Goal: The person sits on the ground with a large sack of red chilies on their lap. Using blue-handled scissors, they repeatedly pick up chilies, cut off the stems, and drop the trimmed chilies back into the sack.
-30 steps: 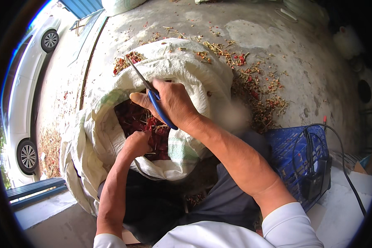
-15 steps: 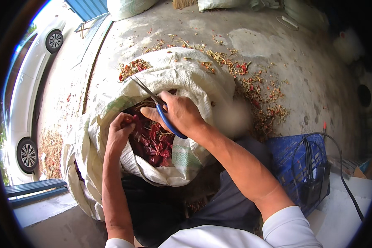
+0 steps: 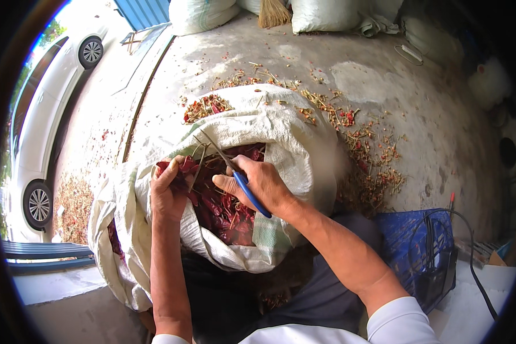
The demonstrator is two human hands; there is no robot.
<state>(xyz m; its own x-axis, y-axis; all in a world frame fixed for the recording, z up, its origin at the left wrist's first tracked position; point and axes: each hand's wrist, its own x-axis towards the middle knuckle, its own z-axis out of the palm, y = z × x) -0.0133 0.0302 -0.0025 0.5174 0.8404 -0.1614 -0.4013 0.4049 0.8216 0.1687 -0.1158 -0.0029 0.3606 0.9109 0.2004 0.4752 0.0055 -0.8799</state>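
Observation:
Dried red chili peppers [image 3: 226, 221] fill a white woven sack [image 3: 221, 252] whose mouth is rolled back. My left hand [image 3: 169, 192] is closed on several chilies [image 3: 184, 167] above the left side of the opening. Over the middle of the opening, my right hand [image 3: 259, 182] grips scissors [image 3: 242, 182] with blue handles, its thumb stretched toward the left hand. One blade points up and left, close to the held chilies. A thin strip beside them could be a stem or the other blade; I cannot tell.
Cut stems and chili bits [image 3: 372, 149] litter the concrete floor right of the sack, and a small heap [image 3: 209, 108] lies on its far rim. A blue plastic crate [image 3: 404, 241] stands at right. White sacks [image 3: 324, 16] and a broom [image 3: 273, 12] are at the back; a white car [image 3: 46, 132] is at left.
My left hand now holds up a bunch of chilies that shows clearly between its fingers. The scissors have come down and right, and the whole view has shifted slightly.

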